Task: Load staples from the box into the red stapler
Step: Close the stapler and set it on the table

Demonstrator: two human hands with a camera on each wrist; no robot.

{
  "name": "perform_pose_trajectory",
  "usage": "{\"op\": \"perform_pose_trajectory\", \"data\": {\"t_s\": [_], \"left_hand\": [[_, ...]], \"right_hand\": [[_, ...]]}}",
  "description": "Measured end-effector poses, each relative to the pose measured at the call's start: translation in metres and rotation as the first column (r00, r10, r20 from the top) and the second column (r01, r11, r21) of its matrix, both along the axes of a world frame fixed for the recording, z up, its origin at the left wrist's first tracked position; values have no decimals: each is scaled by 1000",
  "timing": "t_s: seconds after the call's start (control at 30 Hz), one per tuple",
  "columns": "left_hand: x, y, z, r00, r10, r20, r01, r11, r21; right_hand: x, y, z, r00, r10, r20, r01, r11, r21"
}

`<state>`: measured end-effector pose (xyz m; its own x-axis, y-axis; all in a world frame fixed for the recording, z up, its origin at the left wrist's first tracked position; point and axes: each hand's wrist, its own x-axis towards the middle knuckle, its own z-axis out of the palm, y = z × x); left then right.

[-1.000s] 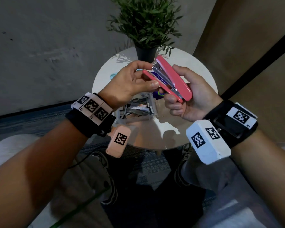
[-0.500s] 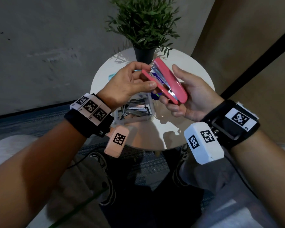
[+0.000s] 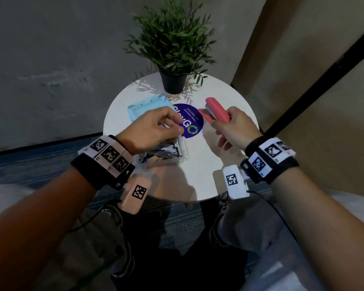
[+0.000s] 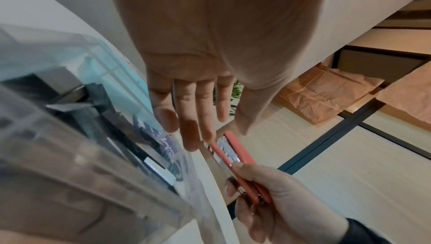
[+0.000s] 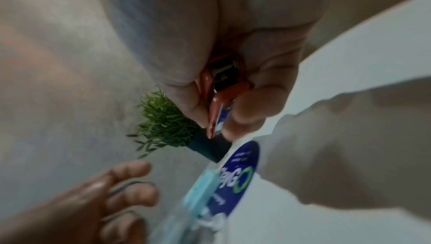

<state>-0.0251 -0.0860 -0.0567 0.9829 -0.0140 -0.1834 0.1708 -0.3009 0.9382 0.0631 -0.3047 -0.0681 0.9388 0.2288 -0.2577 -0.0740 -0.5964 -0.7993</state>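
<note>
My right hand (image 3: 226,122) grips the rear of the red stapler (image 3: 214,111) just above the round white table (image 3: 208,181), its nose pointing away from me. The stapler's top stands a little apart from its base, and metal shows between them (image 4: 229,153). A clear plastic box (image 3: 182,149) holding several grey staple strips sits at the table's near left. My left hand (image 3: 174,127) hovers over it, fingers loosely extended (image 4: 193,119) and holding nothing. In the blurred right wrist view, thumb and fingers pinch the stapler (image 5: 217,104).
A light blue lid (image 3: 145,108) lies at the table's far left, beside a round purple sticker (image 3: 189,120). A potted plant (image 3: 173,82) stands at the far edge. Grey walls surround the table and my knees are under its near edge.
The left hand has let go of the stapler and dropped over the staple box. The right hand carried the stapler down and right, its top now nearer the base.
</note>
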Motion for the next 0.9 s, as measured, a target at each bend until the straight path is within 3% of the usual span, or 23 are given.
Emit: {"op": "perform_pose_trajectory", "data": {"t_s": [0.03, 0.1, 0.17, 0.23, 0.4, 0.6, 0.9], "left_hand": [[-1, 0, -2, 1000, -19, 16, 18, 998, 64], [-4, 1, -7, 987, -127, 98, 87, 938, 335], [-5, 2, -12, 951, -282, 128, 148, 778, 611], [-6, 5, -16, 934, -354, 54, 209, 663, 719], [-6, 14, -18, 935, -354, -12, 244, 621, 745], [-6, 17, -20, 912, -389, -130, 349, 569, 745], [-5, 11, -17, 926, -363, -100, 317, 606, 730]], "right_hand": [[3, -1, -3, 1000, -3, 31, 5, 996, -84], [11, -5, -11, 996, 12, 94, 11, 971, -239], [18, -8, -21, 991, 21, 136, 23, 948, -318], [23, -9, -28, 990, 2, 142, 47, 941, -335], [21, -12, -33, 987, -32, 158, 92, 916, -391], [24, -12, -35, 991, 27, 131, 33, 899, -437], [17, -6, -28, 995, 19, 98, 31, 877, -479]]}}
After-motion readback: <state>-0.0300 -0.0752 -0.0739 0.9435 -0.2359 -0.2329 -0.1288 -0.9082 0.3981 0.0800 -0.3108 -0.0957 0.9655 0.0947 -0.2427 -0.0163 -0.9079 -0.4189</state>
